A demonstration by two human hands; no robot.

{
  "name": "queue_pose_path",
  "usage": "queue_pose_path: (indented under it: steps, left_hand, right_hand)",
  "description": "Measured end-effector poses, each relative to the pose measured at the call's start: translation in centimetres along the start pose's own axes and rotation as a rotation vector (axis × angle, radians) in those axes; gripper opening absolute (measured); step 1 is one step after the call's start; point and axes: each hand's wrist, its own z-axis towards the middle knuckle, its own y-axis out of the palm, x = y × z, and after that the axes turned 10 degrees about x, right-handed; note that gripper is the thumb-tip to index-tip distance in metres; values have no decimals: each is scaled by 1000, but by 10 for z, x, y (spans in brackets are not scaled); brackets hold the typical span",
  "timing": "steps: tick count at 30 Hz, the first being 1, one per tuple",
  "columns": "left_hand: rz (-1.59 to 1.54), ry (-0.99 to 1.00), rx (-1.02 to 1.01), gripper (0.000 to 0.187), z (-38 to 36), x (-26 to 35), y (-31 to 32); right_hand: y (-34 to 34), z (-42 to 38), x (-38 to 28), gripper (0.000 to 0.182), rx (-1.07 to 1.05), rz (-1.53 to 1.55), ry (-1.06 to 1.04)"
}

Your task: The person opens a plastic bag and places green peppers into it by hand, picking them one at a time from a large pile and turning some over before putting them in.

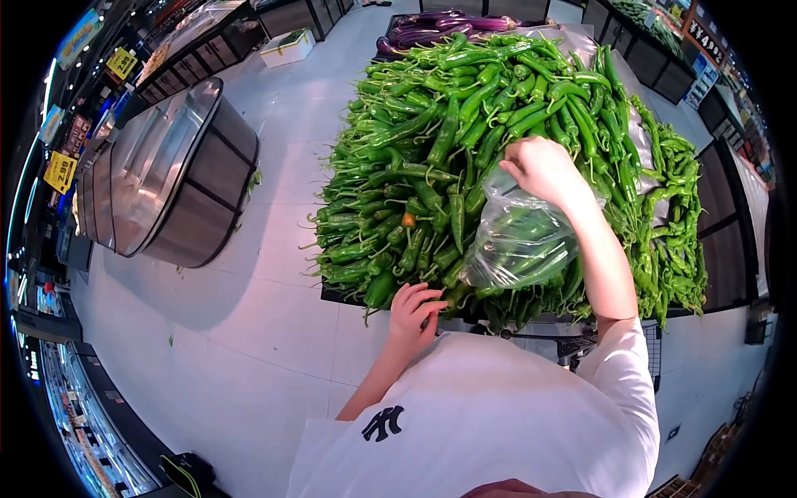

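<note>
A big heap of long green peppers fills the display stand in front of me. My right hand is closed on the gathered top of a clear plastic bag, which hangs below it against the heap. Green peppers show through the film of the bag. At the front edge of the heap is my left hand, its fingers apart and slightly bent, with the fingertips right beside the lowest peppers. One orange-tipped pepper stands out among the green ones.
Thinner, wrinkled green peppers lie to the right, and purple eggplants at the back. A metal-topped bin stand is on the left. Part of a wire cart shows under the stand's front edge. A white box sits on the floor.
</note>
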Motion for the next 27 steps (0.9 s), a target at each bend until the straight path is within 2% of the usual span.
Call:
queue_pose_path:
  steps: [2,4,5,8,9,11,13,17,20,22,25,27]
  left_hand:
    - [1,-58,-10,27,-11,-3,-7]
    - [6,-99,-19,26,-15,-5,-16]
    - [9,-110,-21,25,-15,-4,-19]
    - [-9,-148,-12,23,-17,-1,-27]
    - [-9,-149,-1,23,-19,0,-30]
    - [-8,-160,15,22,-22,0,-37]
    - [23,-173,41,21,-32,-5,-42]
    - [56,-178,110,23,-50,-16,-39]
    - [86,-162,108,18,-43,-12,-44]
    - [91,-147,106,19,-40,-8,-42]
    - [71,-132,73,20,-25,5,-42]
    - [46,-101,58,22,-16,13,-38]
  right_hand:
    - [16,31,-15,15,3,38,-154]
    - [48,60,-24,23,10,49,-302]
    - [64,75,-28,30,-43,-10,-325]
    - [120,98,-22,37,4,-7,-461]
    - [127,105,-24,40,-135,-122,-442]
    - [142,108,-21,40,-134,-230,-515]
    - [149,109,-21,36,-75,-299,-573]
    - [132,113,-25,38,-161,-345,-531]
    - [105,113,-23,42,-48,-287,-506]
    - [83,112,-19,38,121,-162,-498]
    - [37,89,-25,33,308,319,-341]
    - [4,65,-30,33,305,598,-166]
